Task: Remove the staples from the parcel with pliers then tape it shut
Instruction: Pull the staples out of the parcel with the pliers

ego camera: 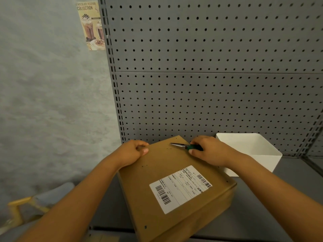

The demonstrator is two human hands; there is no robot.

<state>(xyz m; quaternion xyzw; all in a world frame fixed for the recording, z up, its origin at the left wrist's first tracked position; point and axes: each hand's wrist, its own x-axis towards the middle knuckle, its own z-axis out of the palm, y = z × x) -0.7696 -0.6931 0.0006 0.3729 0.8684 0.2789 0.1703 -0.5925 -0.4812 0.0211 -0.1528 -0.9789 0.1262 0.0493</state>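
Parcel [176, 182]: flat brown carton, askew on grey shelf [258, 206]; likely light, stiff-lidded, best steadied at far edge. White shipping label [180, 188] with barcodes; print too small to read. Left hand [133, 151]: fingers curled over far-left edge. Right hand [208, 150]: fingers clamped on green-handled pliers [185, 146], tips laid on lid. White bin [251, 151] beside. Pegboard [209, 67] behind. Poster [90, 26]: "CHOCOLATE FESTIVAL COLLECTION".

The brown cardboard parcel [174, 186] lies flat, white label up, corner pointing to 12 o'clock. Green-handled pliers [185, 146] lie across that corner, closed tips toward 9 o'clock.
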